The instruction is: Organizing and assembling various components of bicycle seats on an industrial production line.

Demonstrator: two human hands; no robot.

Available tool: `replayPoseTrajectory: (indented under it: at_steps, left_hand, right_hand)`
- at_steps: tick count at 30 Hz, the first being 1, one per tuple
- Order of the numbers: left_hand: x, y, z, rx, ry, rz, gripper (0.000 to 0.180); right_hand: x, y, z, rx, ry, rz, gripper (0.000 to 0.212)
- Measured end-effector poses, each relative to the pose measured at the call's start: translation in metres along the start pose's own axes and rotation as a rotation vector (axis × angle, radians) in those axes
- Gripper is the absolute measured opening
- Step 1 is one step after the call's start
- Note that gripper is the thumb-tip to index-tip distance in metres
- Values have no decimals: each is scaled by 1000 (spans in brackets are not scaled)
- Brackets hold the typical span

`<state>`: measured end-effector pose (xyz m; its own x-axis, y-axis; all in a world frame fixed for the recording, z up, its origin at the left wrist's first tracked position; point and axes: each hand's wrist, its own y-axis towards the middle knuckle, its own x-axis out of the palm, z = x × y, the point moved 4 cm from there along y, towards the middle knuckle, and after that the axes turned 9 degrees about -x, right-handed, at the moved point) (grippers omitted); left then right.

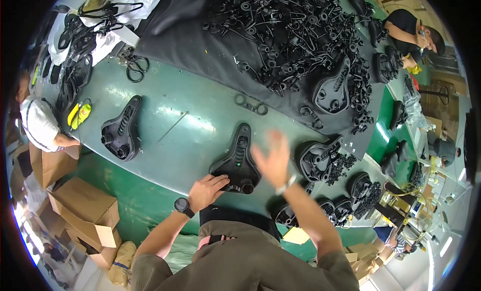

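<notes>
A black bicycle saddle [235,163] lies upside down on the green table in front of me, its nose pointing away and its hollow underside showing. My left hand [207,191] grips its rear left corner, thumb and fingers over the rim. Just right of the saddle, my right hand [272,158] hovers with fingers spread, smeared by motion, and nothing shows in it. Beyond the nose lies a black part with two rings [251,105]. A second upturned saddle [123,129] rests further left. Another saddle shell [319,160] is to the right, beside small black parts.
A big heap of black small parts [295,40] covers a dark sheet [185,55] at the back. Scissors [137,69] and a thin rod [172,126] lie on the table [165,100]. Cardboard boxes [82,206] stand lower left. Other people work at left and far right.
</notes>
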<state>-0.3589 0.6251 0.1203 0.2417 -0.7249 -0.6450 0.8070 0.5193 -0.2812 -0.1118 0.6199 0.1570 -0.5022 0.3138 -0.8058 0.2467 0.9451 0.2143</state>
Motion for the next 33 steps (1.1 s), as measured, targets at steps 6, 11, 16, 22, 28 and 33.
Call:
replayPoseTrajectory:
  at_steps: [6,11,16,22,28,33]
  left_hand:
    - [3,9,6,24,-15,21,48]
    - [3,-1,-2,-15,-58,75,48]
    - [0,3,0,12,-50,77,49]
    - [5,3,2,45,-33,74,48]
    - [10,-3,8,-16,-24,57,46]
    - [12,3,17,0,-30,88,44]
  right_hand:
    - [9,148,76,-118,-129,-28,34]
    - [-42,96,68,117,133,212,18]
    - [-91,-4,70,293,379,15,19]
    - [-68,-31,96,595,693,-569,26]
    - [-33,-79,113,487,73,-70,48]
    - [4,-175,93,409,-282,10,40]
